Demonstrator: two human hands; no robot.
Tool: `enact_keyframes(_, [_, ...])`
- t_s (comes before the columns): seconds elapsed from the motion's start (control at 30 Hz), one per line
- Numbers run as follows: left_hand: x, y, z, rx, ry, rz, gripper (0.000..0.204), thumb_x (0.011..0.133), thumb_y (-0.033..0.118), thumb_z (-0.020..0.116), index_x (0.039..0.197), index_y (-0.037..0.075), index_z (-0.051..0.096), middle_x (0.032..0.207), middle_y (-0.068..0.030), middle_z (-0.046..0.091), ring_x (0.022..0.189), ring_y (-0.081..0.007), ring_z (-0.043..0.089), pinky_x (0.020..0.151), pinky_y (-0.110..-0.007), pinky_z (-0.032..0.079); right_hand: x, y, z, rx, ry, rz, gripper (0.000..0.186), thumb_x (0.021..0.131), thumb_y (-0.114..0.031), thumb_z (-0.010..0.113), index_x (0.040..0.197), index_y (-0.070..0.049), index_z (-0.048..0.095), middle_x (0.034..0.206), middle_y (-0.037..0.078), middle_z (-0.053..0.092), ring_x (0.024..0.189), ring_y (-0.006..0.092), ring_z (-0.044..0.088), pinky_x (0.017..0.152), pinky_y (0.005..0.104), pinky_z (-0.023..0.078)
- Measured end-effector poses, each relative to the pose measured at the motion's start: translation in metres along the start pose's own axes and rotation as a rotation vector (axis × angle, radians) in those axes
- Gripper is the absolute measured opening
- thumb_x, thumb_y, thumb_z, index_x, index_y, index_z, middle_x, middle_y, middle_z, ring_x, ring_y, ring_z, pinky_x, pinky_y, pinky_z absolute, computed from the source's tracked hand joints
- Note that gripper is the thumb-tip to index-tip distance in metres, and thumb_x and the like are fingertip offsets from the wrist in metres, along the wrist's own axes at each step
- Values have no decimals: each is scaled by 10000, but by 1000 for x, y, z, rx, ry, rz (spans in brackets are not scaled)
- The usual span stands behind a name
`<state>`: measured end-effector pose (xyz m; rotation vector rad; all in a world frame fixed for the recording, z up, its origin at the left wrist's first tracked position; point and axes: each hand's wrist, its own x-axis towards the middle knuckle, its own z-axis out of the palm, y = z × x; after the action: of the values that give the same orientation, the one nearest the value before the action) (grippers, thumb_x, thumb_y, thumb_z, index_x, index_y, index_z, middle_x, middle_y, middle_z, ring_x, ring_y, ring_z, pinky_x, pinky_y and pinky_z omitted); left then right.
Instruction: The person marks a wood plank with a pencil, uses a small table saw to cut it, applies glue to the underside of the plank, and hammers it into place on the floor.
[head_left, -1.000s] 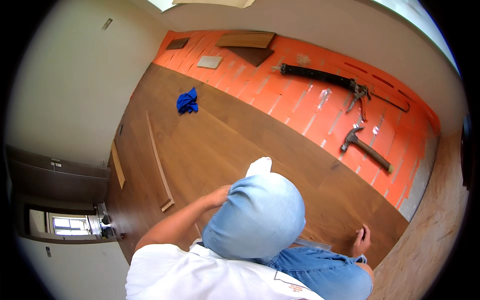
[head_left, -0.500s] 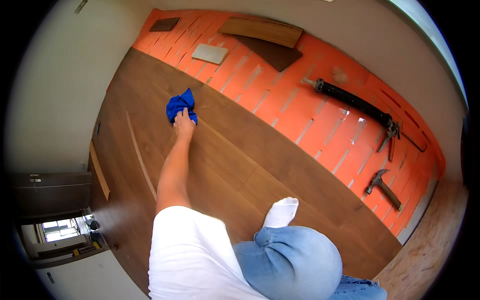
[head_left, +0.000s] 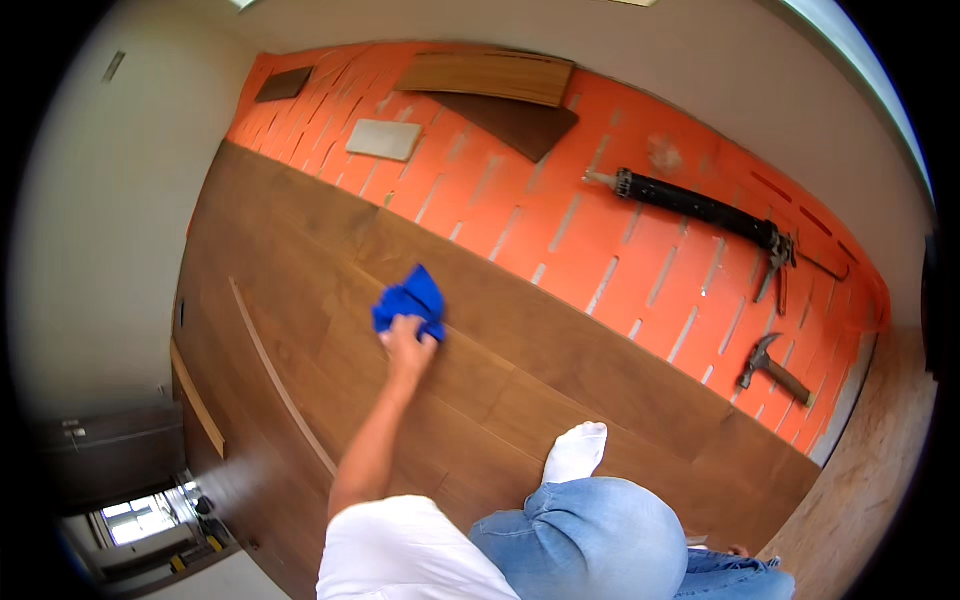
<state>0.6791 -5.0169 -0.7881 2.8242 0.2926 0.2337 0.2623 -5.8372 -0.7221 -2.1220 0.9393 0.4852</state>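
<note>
My left hand (head_left: 408,345) reaches over the brown plank floor (head_left: 520,340) with its fingers closed on a crumpled blue cloth (head_left: 410,300), which lies against the boards left of the centre of view. My white-socked foot (head_left: 575,450) and bent, denim-covered knee (head_left: 590,540) are below and to the right of it. Only a sliver of my right hand (head_left: 738,550) shows beside that knee, low at the right; its fingers are mostly hidden.
Orange slotted underlay (head_left: 480,190) borders the planks, bearing board offcuts (head_left: 485,75), a pale tile (head_left: 383,140), a black caulking gun (head_left: 700,208) and a hammer (head_left: 775,370). Loose strips (head_left: 270,360) lie at left. Walls bound both sides; a doorway (head_left: 140,520) is lower left.
My left hand went from beside my knee out to the blue cloth, took hold of it, and has since drawn it nearer along the planks. My right hand has become mostly hidden.
</note>
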Motion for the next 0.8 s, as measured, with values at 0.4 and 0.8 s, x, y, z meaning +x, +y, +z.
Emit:
enact_keyframes(0.4, [-75, 378, -4, -1066, -1553, 562, 151, 786, 70, 695, 920, 18, 647, 860, -61, 557, 802, -168, 543, 735, -323, 457, 19, -158, -2, 452, -311, -63, 394, 992, -304, 676, 1262, -17, 662, 1003, 66, 717, 963, 171, 655, 887, 344, 526])
enact_keyframes(0.8, [-194, 451, 69, -688, -1267, 1431, 482, 796, 34, 677, 1276, 38, 642, 1333, -189, 609, 1177, -386, 605, 941, -443, 516, 63, -119, 92, -148, -31, -657, 661, 802, -287, 789, 1390, -65, 583, 1433, 181, 535, 1327, 353, 522, 1119, 439, 429])
